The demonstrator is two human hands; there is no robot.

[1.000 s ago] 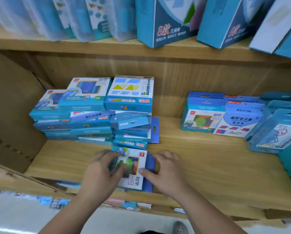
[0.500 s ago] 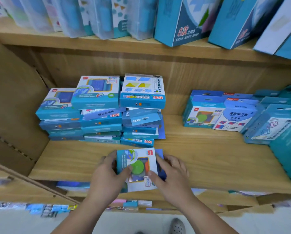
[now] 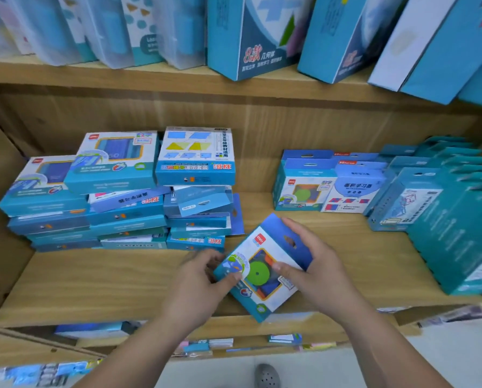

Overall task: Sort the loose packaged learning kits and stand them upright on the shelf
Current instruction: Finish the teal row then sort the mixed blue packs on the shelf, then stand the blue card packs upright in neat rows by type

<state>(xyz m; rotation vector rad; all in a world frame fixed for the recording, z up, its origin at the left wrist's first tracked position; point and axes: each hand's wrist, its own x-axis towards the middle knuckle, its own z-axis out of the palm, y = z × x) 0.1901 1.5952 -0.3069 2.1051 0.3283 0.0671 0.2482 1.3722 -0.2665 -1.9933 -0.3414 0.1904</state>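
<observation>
A blue-and-white learning kit (image 3: 265, 264) with a green disc in its window is tilted above the front of the wooden shelf (image 3: 99, 284). My left hand (image 3: 203, 281) grips its lower left corner. My right hand (image 3: 315, 270) grips its right side, thumb across the front. Several flat kits lie in a stack (image 3: 122, 191) at the left back. Upright kits (image 3: 332, 186) stand in a row at the right back, with more teal upright boxes (image 3: 444, 219) further right.
The upper shelf (image 3: 150, 77) carries tall blue boxes and clear plastic packs that overhang. A brown side panel (image 3: 1, 208) closes the left. Lower shelves with small items show below, and a grey shoe (image 3: 266, 376) on the floor.
Both hands lifted the kit off the shelf's front edge, carried it right and turned it so its hang tab points up and right.
</observation>
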